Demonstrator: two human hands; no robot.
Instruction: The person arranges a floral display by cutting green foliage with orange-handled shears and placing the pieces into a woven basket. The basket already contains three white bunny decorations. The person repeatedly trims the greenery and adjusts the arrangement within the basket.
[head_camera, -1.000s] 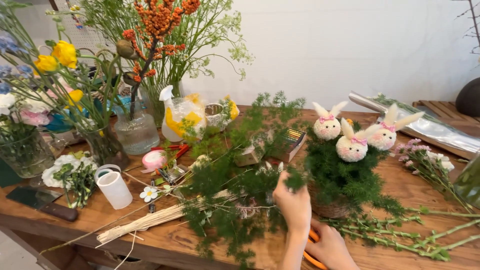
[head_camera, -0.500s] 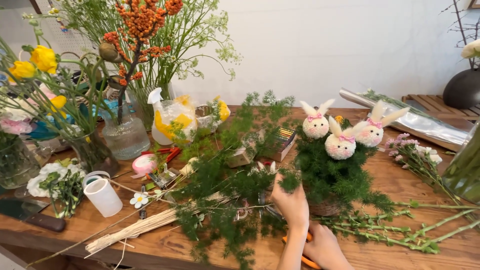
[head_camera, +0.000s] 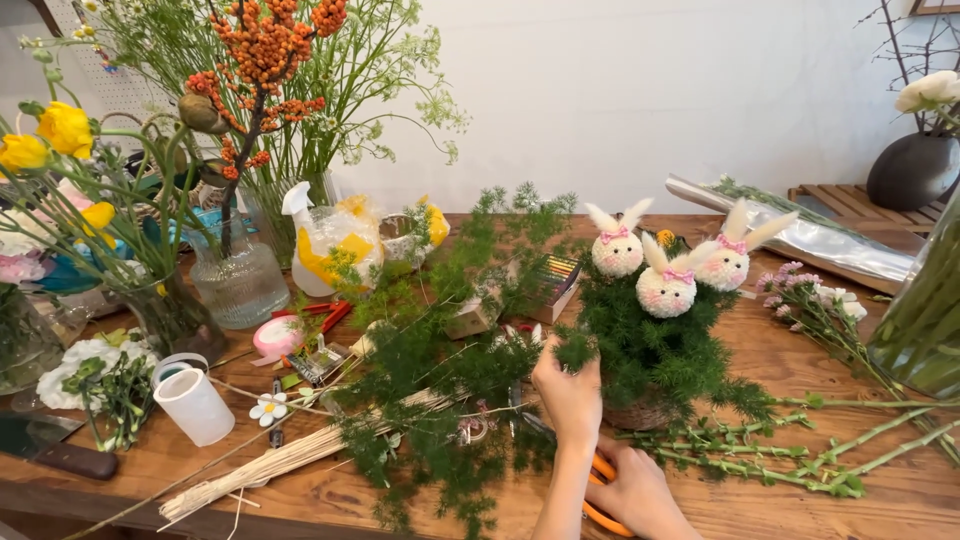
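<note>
My left hand (head_camera: 568, 392) is pinched around a feathery green fern sprig (head_camera: 470, 350) beside a small basket arrangement (head_camera: 650, 350) of dark greenery. Three white pompom bunnies (head_camera: 665, 262) with pink bows sit on top of that arrangement. Lower right, my right hand (head_camera: 640, 492) grips orange-handled scissors (head_camera: 603, 515), mostly hidden under the hand, low over the wooden table (head_camera: 800, 500). More loose fern fronds spread to the left of my left hand.
Glass vases (head_camera: 235, 275) with orange berries and yellow flowers stand at the back left. A white cup (head_camera: 195, 405), a bundle of pale straw sticks (head_camera: 290, 460), a spray bottle (head_camera: 298, 215), a pink tape roll (head_camera: 275, 338) and cut green stems (head_camera: 790, 455) lie around.
The view has shifted a little, moving things left and down in frame. My left hand stays on the fern by the basket; my right hand stays on the scissors.
</note>
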